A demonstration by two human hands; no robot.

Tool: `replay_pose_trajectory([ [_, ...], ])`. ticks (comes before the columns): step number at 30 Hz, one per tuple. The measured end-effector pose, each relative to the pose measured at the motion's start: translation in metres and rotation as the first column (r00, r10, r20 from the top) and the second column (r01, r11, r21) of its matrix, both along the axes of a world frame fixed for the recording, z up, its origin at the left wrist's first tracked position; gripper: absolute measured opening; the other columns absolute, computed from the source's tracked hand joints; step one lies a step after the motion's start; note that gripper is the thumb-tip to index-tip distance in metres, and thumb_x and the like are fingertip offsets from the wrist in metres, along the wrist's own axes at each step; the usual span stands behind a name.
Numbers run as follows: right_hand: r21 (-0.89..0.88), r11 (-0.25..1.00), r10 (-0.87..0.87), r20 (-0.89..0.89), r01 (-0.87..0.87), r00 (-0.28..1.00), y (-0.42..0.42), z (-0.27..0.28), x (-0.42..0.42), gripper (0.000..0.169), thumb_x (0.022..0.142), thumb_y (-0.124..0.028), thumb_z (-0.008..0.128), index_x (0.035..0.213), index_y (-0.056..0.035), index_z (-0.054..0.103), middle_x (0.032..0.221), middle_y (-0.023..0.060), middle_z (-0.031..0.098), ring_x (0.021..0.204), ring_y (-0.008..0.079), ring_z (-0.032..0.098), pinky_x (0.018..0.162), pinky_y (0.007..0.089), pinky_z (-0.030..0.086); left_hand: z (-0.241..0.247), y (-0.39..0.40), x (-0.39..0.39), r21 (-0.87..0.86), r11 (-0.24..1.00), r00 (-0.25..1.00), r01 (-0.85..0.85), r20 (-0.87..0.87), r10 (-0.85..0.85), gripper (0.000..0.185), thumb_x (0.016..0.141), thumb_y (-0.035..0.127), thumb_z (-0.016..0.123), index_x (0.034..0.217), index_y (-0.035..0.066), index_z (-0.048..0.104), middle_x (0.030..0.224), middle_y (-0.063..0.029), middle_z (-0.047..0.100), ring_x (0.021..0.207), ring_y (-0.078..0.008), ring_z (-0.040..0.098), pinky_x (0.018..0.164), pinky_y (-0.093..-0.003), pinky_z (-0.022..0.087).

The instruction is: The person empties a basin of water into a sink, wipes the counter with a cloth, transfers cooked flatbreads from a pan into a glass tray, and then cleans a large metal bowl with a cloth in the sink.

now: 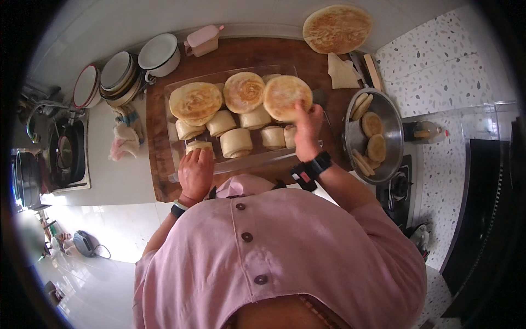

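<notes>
A clear tray [230, 166] on a brown wooden board holds several pale dough rolls [236, 143]. Along its far side lie browned flatbreads: one at the left [195, 101], one in the middle [245, 92] and one at the right [287, 98]. My right hand [308, 127], slightly blurred, has its fingertips over the edge of the right flatbread; whether it grips the bread is unclear. My left hand [196, 174] rests at the tray's near left, its fingertips at a dough roll [199, 145] that they partly cover.
A steel bowl [400, 140] with small flatbreads stands right, beside a stove [400, 185]. A large flatbread [337, 28], a dough piece [342, 74] and a knife lie far right. Enamel pots [159, 53], stacked bowls [117, 74], a pink container [202, 40] and a cloth [125, 135] sit far left.
</notes>
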State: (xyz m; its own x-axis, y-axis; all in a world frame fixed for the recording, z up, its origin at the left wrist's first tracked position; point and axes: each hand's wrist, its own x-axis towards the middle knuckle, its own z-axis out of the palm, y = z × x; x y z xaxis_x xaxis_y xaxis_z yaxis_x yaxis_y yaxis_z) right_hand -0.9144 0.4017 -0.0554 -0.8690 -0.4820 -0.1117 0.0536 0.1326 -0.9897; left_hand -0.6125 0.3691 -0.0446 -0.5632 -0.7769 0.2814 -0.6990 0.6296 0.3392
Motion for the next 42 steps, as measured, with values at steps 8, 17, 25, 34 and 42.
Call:
replay_pose_trajectory([
  [8, 0.015, 0.996, -0.080, -0.119, 0.082, 0.990, -0.007, -0.019, 0.002, 0.025, 0.088, -0.017, 0.060, 0.097, 0.0021, 0.047, 0.091, 0.0107, 0.054, 0.084, 0.0166, 0.053, 0.078, 0.0326, 0.046, 0.000, -0.001, -0.002, 0.014, 0.999, 1.000, -0.029, -0.007, 0.029, 0.006, 0.083, 0.014, 0.060, 0.086, 0.009, 0.058, 0.076, -0.0089, 0.058, 0.075, -0.0293, 0.059, 0.068, -0.0414, 0.046],
  [17, -0.186, 0.977, -0.016, 0.429, 0.105, 0.903, -0.024, -0.044, 0.034, 0.015, 0.087, -0.007, 0.061, 0.098, 0.0016, 0.056, 0.100, 0.0102, 0.058, 0.087, 0.0163, 0.059, 0.071, 0.0297, 0.051, 0.000, -0.001, -0.007, -0.033, 0.999, 0.999, -0.041, -0.007, 0.040, 0.007, 0.084, 0.014, 0.060, 0.086, 0.008, 0.058, 0.075, -0.0092, 0.058, 0.073, -0.0293, 0.059, 0.065, -0.0423, 0.046],
  [25, -0.189, 0.944, -0.115, 0.576, 0.269, 0.809, -0.039, -0.055, 0.028, 0.018, 0.089, -0.002, 0.054, 0.104, 0.0082, 0.051, 0.114, 0.0171, 0.054, 0.105, 0.0272, 0.058, 0.090, 0.0387, 0.053, -0.004, -0.002, -0.004, -0.022, 1.000, 1.000, -0.018, 0.006, 0.018, 0.010, 0.083, 0.013, 0.061, 0.091, 0.007, 0.060, 0.077, -0.0092, 0.059, 0.074, -0.0287, 0.060, 0.066, -0.0414, 0.047],
  [34, -0.159, 0.986, 0.124, 0.508, -0.048, 0.853, -0.021, -0.030, 0.007, 0.016, 0.089, -0.011, 0.063, 0.094, 0.0038, 0.058, 0.094, 0.0118, 0.062, 0.089, 0.0197, 0.063, 0.087, 0.0362, 0.055, -0.003, -0.003, -0.006, -0.038, 0.999, 1.000, -0.020, 0.014, 0.021, 0.008, 0.079, 0.011, 0.061, 0.085, 0.009, 0.058, 0.075, -0.0083, 0.058, 0.073, -0.0282, 0.059, 0.065, -0.0414, 0.046],
  [42, 0.406, 0.800, 0.594, -0.644, -0.442, 0.483, -0.014, 0.008, 0.004, 0.037, 0.083, -0.006, 0.062, 0.118, 0.0024, 0.054, 0.111, 0.0251, 0.057, 0.102, 0.0405, 0.056, 0.089, 0.0439, 0.047, -0.003, -0.001, -0.001, -0.014, 1.000, 1.000, -0.012, -0.006, 0.012, 0.010, 0.080, 0.013, 0.061, 0.088, 0.009, 0.056, 0.077, -0.0089, 0.058, 0.075, -0.0291, 0.059, 0.066, -0.0420, 0.046],
])
